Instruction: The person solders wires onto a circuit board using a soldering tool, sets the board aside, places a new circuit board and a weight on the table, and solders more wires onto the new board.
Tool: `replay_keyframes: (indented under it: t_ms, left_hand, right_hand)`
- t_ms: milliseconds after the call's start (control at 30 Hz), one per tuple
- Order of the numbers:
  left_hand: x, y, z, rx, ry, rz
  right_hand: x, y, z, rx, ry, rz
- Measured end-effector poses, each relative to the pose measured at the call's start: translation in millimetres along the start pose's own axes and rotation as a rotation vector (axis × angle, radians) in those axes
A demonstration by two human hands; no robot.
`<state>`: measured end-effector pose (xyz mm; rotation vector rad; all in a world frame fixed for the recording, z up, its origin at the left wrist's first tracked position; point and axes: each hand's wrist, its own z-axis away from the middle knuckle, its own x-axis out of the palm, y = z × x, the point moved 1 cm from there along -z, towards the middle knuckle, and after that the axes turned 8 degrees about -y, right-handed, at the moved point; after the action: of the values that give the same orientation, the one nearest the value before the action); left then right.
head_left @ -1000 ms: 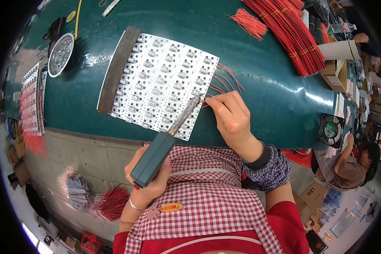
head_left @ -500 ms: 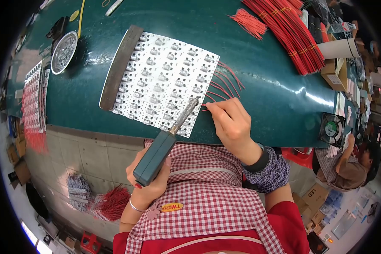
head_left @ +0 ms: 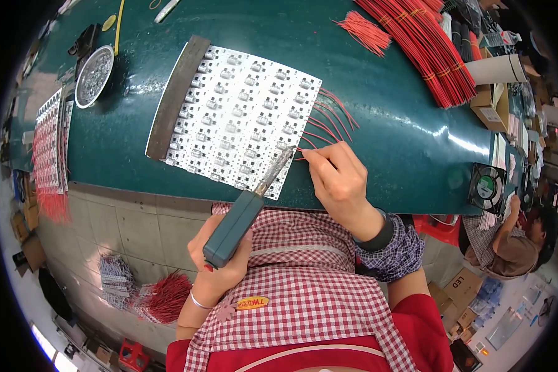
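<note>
Left of the white circuit-board panel, stacked boards: white sheets at the table's edge, red wires trailing from their near end.
Bowl: between those stacked boards and the panel, round, pale-rimmed, with silvery bits inside.
Floor bundles: below the panel and to its left, beyond the table edge, one pile greyish white, the other red.
Dark bar: lying along the panel's left margin.
Panel: flat on the green table, in front of the person, covered with rows of small black and silvery components.
Left hand: nearer the person than the panel, fingers wrapped around the handle of a soldering iron.
Iron tip: over the panel's right margin, beside the right fingertips; contact is too small to tell.
Red wires: fanning out from the panel's right edge.
Right hand: just right of the panel, thumb and forefinger pinched together on a thin red wire.
Long wire bundle: farther right and beyond the panel, red, tied with yellowish bands.
Fan: well right of the panel, black-framed, near a seated co-worker.
</note>
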<state>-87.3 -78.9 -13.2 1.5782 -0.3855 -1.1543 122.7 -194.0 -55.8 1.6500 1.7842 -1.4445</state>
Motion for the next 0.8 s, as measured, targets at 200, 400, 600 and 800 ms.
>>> replay_keyframes:
  t_ms: [200,400,600,800]
  left_hand:
    - [-1,3,-3,0.037,-0.003,-0.013]
    - [-1,-4,5,0.018,-0.007,-0.010]
    - [-3,-20,24,-0.014,0.016,0.014]
    - [-2,-14,19,0.027,0.046,0.013]
  right_hand:
    - [0,1,-1,-0.003,-0.001,0.012]
    - [0,-1,-1,0.003,-0.008,0.019]
    - [1,0,1,0.002,-0.001,0.015]
    - [1,-2,2,-0.033,0.051,-0.002]
